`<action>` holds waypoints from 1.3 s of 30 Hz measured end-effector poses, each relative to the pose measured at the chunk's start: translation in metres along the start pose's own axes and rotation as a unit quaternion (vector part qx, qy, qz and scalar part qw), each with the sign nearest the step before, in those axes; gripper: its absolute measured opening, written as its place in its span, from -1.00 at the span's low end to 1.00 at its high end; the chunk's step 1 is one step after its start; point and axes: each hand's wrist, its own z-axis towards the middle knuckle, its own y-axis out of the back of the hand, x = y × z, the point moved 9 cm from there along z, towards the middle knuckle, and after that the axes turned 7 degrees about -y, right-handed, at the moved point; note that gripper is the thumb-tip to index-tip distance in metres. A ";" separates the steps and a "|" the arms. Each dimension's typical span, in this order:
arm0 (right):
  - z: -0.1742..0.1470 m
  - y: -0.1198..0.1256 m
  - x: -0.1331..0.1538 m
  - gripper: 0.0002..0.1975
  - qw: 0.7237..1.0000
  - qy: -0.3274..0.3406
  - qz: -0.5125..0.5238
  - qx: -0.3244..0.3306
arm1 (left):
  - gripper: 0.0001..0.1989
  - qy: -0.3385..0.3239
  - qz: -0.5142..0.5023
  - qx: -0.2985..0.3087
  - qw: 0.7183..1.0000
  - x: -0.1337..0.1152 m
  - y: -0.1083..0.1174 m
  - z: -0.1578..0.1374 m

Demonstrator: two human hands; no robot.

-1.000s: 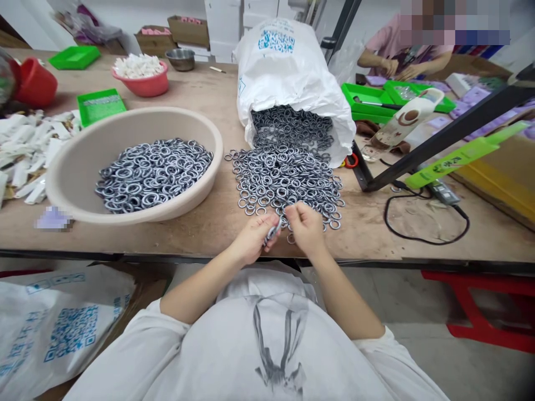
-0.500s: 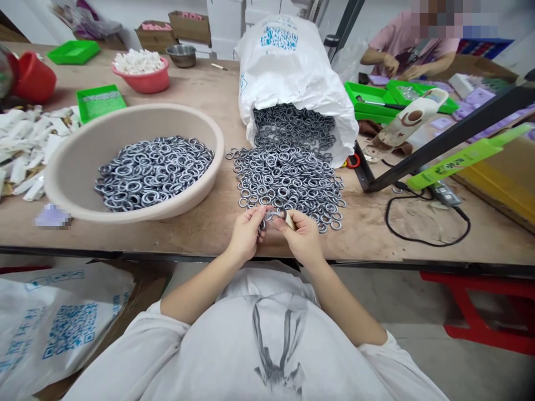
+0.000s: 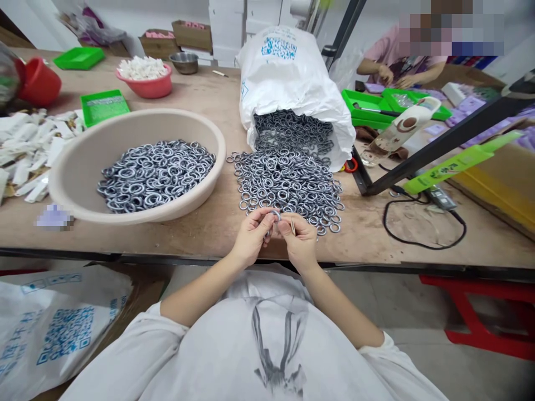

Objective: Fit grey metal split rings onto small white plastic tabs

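Note:
My left hand is closed in a pinch on a dark grey ring, at the near edge of a loose pile of rings. Part of another ring shows under its fingers. Close against it, my right hand is closed on a small pale, thin piece, whose kind I cannot make out. The right fingertips meet the pinched ring. Rings spill onto the table from a white sack lying on its side. To the left, a large beige basin holds many similar rings.
White strips lie heaped at the left. A red bowl and a green tray stand behind the basin. A black metal post, a bottle and a cable are at the right. Another person sits across.
Both hands stay together in nearly the same place. The fingers have shifted, and the ring between them shows more plainly. The whole view has moved slightly.

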 end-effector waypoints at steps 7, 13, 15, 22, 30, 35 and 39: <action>0.004 -0.006 -0.012 -0.60 0.995 -0.083 0.045 0.039 | -0.62 -0.012 0.038 0.011 0.999 -0.008 0.004 0.003; 0.010 -0.005 0.012 -0.73 0.994 0.014 -0.048 0.098 | -0.60 0.015 0.024 0.061 0.998 -0.002 -0.003 0.005; 0.011 -0.003 0.015 -0.74 0.993 0.029 -0.062 0.099 | -0.62 0.022 0.025 0.072 0.997 -0.003 -0.004 0.006; 0.018 -0.002 0.008 -0.82 0.994 0.016 -0.042 0.097 | -0.73 0.008 0.084 0.097 0.992 -0.014 -0.009 0.008; 0.006 -0.001 0.024 -0.71 0.972 0.055 -0.195 0.119 | -0.72 0.012 0.074 0.051 0.996 -0.010 -0.001 0.010; -0.006 -0.007 0.034 -0.70 0.946 0.100 -0.278 0.134 | -0.72 0.004 0.094 0.048 0.994 -0.009 0.000 0.008; -0.005 -0.007 0.035 -0.66 0.944 0.097 -0.283 0.135 | -0.71 -0.002 0.104 0.055 0.993 -0.012 -0.002 0.006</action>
